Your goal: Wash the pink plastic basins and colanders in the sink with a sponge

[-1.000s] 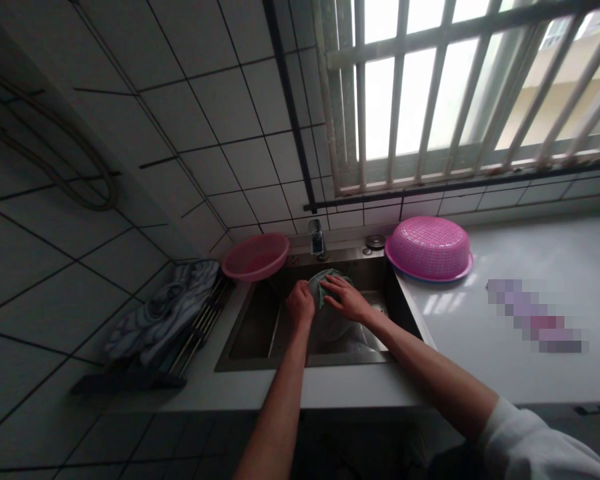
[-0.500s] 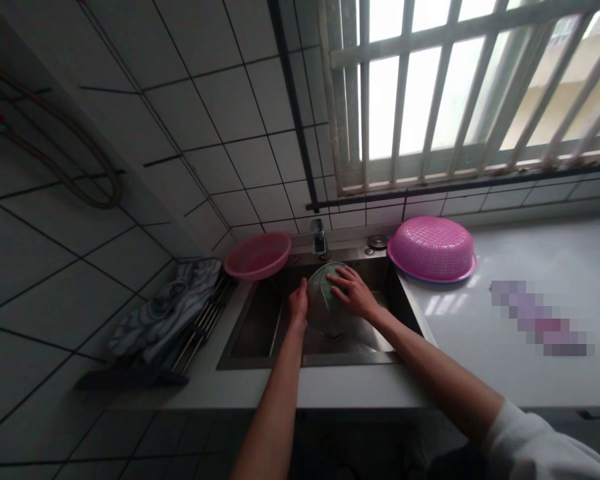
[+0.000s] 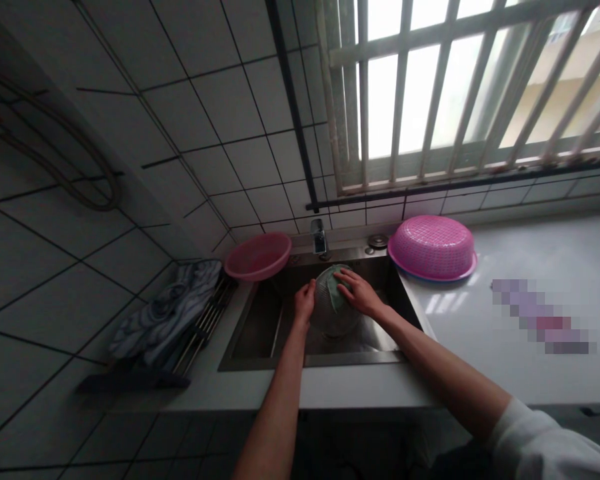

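Observation:
A round, see-through bowl [image 3: 325,315] with a fine net-like pattern is held tilted over the sink [image 3: 260,333]. I cannot tell whether it is glass or wire mesh. My left hand [image 3: 305,299] is closed on its left rim, with the thumb up. A pale green cloth [image 3: 335,293] lies against the bowl's surface. Pressing that cloth to the bowl is my right hand [image 3: 359,291], fingers stretched over it and partly hiding it. Behind the bowl stands the faucet [image 3: 319,236], with no water seen running from it.
A pink basin [image 3: 259,257] rests at the sink's back left corner. On the right counter [image 3: 470,373] sits an upturned pink colander [image 3: 433,247], near a blurred-out patch. A striped cloth [image 3: 167,307] lies on a metal rack at left. A barred window is behind.
The bowl has shifted slightly to the right and turned a little. My left hand moved right with it, and the right hand with the cloth sits slightly lower.

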Available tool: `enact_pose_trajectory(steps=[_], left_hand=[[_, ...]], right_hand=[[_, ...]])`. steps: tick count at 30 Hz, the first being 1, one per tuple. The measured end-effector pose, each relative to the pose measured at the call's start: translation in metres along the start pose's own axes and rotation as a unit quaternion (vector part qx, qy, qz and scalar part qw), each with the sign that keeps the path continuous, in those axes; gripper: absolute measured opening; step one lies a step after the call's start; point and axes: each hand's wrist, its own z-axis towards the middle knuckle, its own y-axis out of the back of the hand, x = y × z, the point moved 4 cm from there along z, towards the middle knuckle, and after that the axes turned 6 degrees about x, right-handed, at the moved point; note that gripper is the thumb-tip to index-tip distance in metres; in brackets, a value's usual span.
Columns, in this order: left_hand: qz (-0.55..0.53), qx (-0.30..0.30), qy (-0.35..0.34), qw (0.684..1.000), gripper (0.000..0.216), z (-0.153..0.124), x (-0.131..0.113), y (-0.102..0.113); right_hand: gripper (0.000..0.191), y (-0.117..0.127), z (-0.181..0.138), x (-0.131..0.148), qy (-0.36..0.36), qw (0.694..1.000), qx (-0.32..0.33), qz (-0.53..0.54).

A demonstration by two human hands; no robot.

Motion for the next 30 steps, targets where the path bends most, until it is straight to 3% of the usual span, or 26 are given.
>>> enact_pose_trajectory(steps=[5, 7, 11, 14, 19, 21, 26, 30], left_hand=[[0.191, -0.064, -0.058, 0.978, 0.034, -0.006, -0.015, 0.005], [0.210, -0.071, -0.035, 0.975, 0.034, -0.007, -0.017, 0.009], [0.151, -0.050, 0.058, 0.986, 0.055, -0.004, -0.008, 0.014], [0.052, -0.050, 0.035, 0.997, 0.069, -0.003, -0.004, 0.014], [-0.026, -0.043, 0.040, 0.998, 0.077, -0.005, -0.001, 0.011], [-0.039, -0.031, 0.044, 0.998, 0.077, -0.006, -0.003, 0.008], [-0.099, 0.002, 0.017, 0.995, 0.073, -0.008, -0.007, 0.000], [-0.080, 0.012, 0.019, 0.997, 0.064, -0.007, -0.005, 0.000]], right_hand=[[0.048, -0.012, -0.002, 0.005, 0.024, 0.999, 0.039, -0.022], [0.049, -0.020, -0.005, 0.019, 0.045, 0.996, 0.059, -0.044], [0.050, -0.029, -0.012, 0.053, 0.143, 0.980, 0.108, -0.087], [0.049, -0.022, -0.010, 0.056, 0.170, 0.977, 0.105, -0.078], [0.045, 0.000, 0.002, 0.012, -0.016, 1.000, -0.007, 0.004], [0.045, -0.001, 0.001, 0.011, -0.030, 0.999, -0.004, -0.009], [0.040, -0.019, -0.012, 0.059, 0.175, 0.974, 0.102, -0.105], [0.042, -0.024, -0.012, 0.064, 0.164, 0.973, 0.108, -0.122]])
